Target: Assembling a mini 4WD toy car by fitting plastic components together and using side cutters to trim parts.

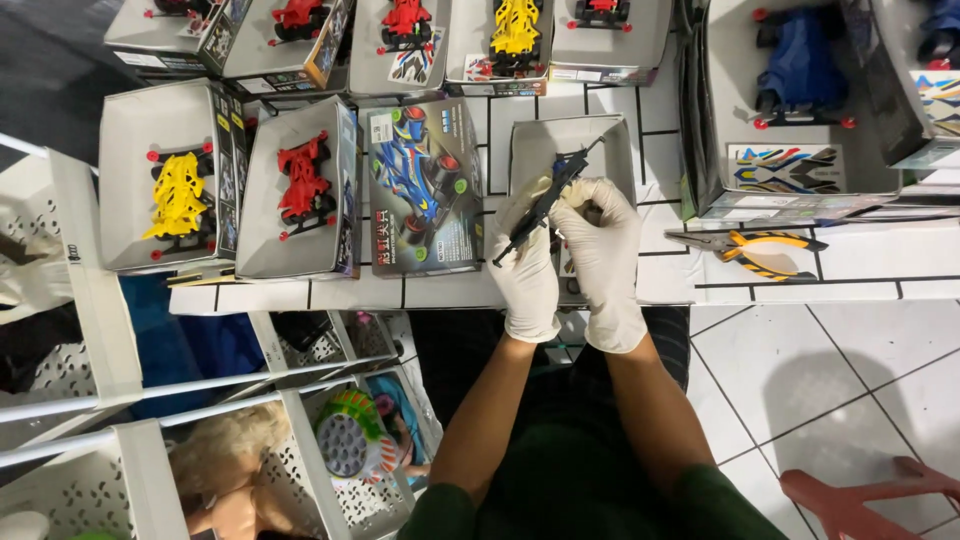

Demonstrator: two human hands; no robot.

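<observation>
Both my hands wear white gloves and meet over an open grey box tray (620, 140). My left hand (528, 272) grips a long black toy car chassis (545, 202), held tilted with its far end up to the right. My right hand (605, 255) pinches the same black part from the right side, fingers closed on it. A closed toy car box (422, 187) with a blue racer picture lies just left of my hands.
Open boxes hold red (303, 182) and yellow (178, 195) toy car bodies at left and along the top. Orange-handled pliers (755, 250) lie at right near a sticker sheet (785, 167). White plastic baskets (300, 470) with toys stand at lower left.
</observation>
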